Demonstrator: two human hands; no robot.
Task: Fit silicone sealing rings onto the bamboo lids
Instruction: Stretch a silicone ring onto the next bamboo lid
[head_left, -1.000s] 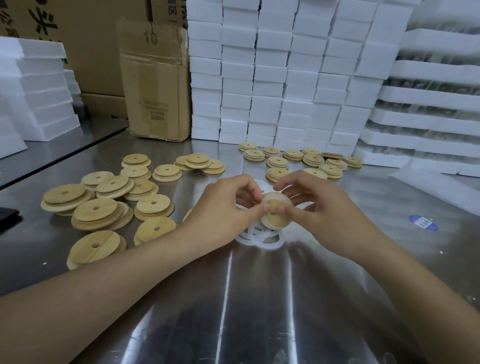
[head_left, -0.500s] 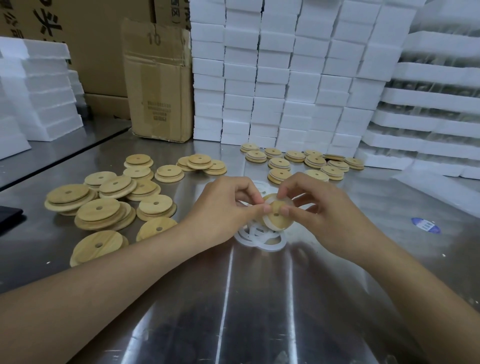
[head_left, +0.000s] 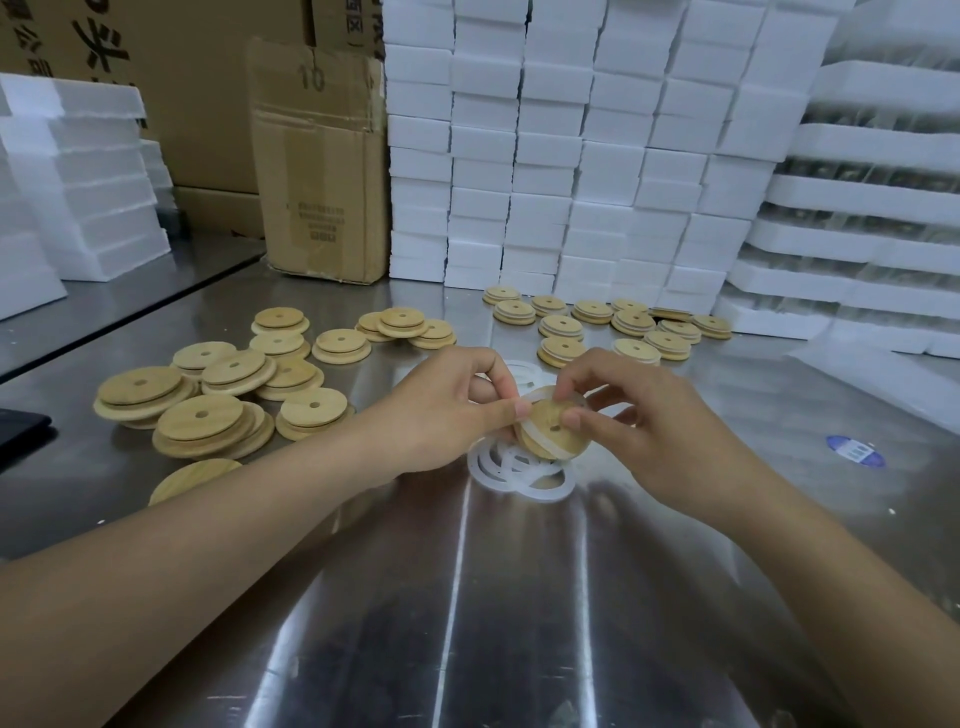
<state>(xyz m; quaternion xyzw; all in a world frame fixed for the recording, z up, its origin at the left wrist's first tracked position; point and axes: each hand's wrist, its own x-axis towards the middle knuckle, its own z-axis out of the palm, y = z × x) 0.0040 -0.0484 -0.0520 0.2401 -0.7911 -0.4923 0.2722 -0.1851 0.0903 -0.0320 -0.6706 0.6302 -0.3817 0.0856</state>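
Bamboo lid (head_left: 546, 423), tilted, pinched at its rim between curled fingers of my left hand (head_left: 447, 410) and right hand (head_left: 660, 423), silicone ring (head_left: 540, 440) stretched across it; spare rings (head_left: 519, 480) just below.

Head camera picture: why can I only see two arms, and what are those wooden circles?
The camera sits on a person's head and looks down, so you see only their arms. There is no machine here, and just this one view. The left hand and right hand both pinch one bamboo lid above the metal table. A white silicone ring wraps part of its edge. More loose rings lie under the hands. A pile of lids waits on the left, and another group of lids lies farther back. Behind stand white foam boxes and a cardboard box.
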